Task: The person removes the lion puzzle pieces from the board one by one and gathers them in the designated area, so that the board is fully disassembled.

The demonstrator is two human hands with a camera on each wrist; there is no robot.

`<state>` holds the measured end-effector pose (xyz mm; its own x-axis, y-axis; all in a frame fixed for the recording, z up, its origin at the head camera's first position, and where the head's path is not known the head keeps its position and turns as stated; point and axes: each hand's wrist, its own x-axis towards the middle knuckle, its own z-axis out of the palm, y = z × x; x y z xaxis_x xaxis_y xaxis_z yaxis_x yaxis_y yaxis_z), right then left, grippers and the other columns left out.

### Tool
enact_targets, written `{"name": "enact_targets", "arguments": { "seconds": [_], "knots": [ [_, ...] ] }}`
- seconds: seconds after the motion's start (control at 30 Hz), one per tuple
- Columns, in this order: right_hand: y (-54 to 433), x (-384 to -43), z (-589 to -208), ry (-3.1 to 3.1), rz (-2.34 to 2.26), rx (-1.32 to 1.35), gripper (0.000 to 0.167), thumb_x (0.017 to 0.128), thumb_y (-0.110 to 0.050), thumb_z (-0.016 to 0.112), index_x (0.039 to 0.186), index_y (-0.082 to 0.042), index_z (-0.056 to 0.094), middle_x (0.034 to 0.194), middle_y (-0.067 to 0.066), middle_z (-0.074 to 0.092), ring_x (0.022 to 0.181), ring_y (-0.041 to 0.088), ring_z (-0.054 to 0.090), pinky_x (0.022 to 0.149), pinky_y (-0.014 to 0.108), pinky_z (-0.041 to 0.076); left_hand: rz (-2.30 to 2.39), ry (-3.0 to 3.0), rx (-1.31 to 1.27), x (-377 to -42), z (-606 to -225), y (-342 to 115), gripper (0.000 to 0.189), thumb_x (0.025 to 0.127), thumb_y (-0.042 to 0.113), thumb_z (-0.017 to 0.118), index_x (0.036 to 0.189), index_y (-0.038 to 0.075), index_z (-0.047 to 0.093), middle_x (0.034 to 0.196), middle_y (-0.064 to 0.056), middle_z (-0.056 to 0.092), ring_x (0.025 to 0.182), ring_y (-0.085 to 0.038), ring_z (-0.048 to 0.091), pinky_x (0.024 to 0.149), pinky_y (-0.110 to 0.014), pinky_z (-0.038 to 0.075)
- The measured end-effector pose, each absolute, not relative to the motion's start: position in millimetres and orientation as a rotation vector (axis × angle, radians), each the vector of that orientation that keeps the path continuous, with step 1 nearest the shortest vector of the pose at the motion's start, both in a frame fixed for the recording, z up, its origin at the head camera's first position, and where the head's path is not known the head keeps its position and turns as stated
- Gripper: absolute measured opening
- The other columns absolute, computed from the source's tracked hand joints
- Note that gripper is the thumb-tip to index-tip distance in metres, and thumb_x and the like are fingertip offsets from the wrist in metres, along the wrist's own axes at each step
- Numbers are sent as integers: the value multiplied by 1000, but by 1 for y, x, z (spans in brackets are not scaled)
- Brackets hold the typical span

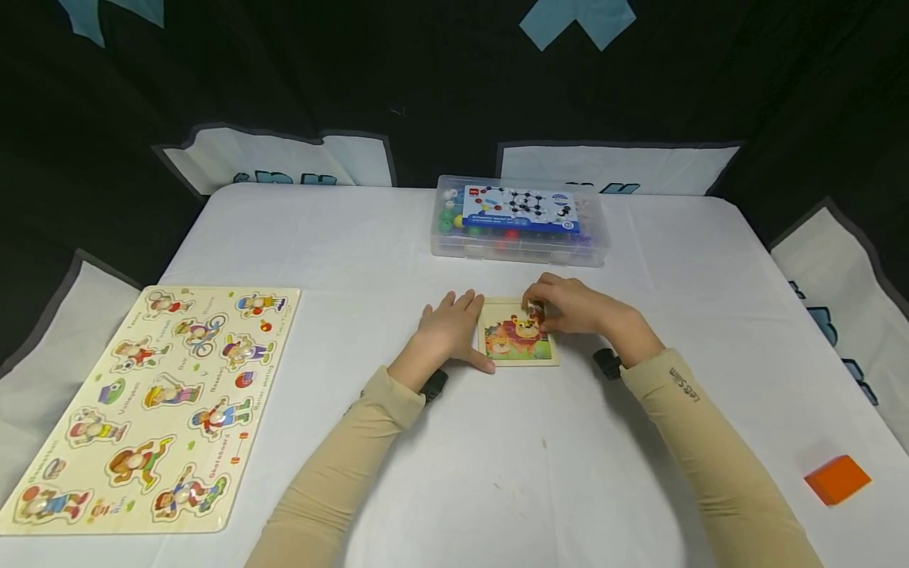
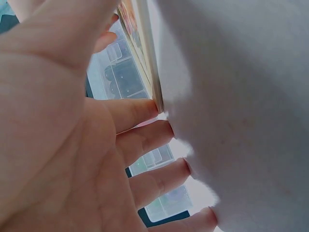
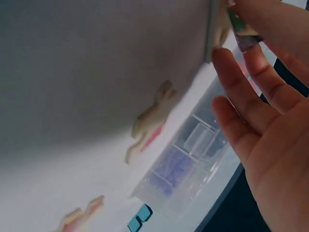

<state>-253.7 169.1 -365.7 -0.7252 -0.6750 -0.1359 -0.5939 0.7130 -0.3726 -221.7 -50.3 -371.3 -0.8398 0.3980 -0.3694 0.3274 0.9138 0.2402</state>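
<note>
A small wooden picture puzzle (image 1: 518, 335) with lions on it lies flat in a pale frame in the middle of the table. My left hand (image 1: 449, 330) lies along its left side, fingers extended. In the left wrist view those fingertips rest on the cloth, and one finger (image 2: 137, 112) touches the frame's corner (image 2: 157, 96). Over the puzzle's upper right part, my right hand (image 1: 571, 306) pinches a puzzle piece (image 3: 243, 28) with a green and dark printed face. The piece stands tilted against the frame's edge, and my fingers hide part of it.
Behind the puzzle stands a clear compartment box (image 1: 521, 248) of coloured balls. A large wooden board (image 1: 177, 375) with sports figures covers the left side. An orange block (image 1: 838, 480) sits at the right. Two pale uneven shapes (image 3: 153, 116) show in the right wrist view.
</note>
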Motion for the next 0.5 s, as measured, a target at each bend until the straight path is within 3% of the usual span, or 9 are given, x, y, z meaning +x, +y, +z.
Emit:
{"name": "enact_targets", "arguments": {
  "seconds": [0.2,0.5],
  "knots": [
    [170,-253,-362,2606,-424,-1024,36,78,2,68,112,-4,63,95,9,52,85,20,50,76,34,44,235,2658,530,-221,-371,-50,117,58,60,75,146,9,16,150,-9,13,134,-34,11,101,-57,17],
    [174,-250,-365,2630,-407,-1024,42,80,0,66,121,1,57,103,14,56,91,23,54,78,36,46,232,2658,533,-221,-372,-50,117,59,60,74,146,9,15,150,-9,13,135,-33,10,101,-57,17]
  ]
}}
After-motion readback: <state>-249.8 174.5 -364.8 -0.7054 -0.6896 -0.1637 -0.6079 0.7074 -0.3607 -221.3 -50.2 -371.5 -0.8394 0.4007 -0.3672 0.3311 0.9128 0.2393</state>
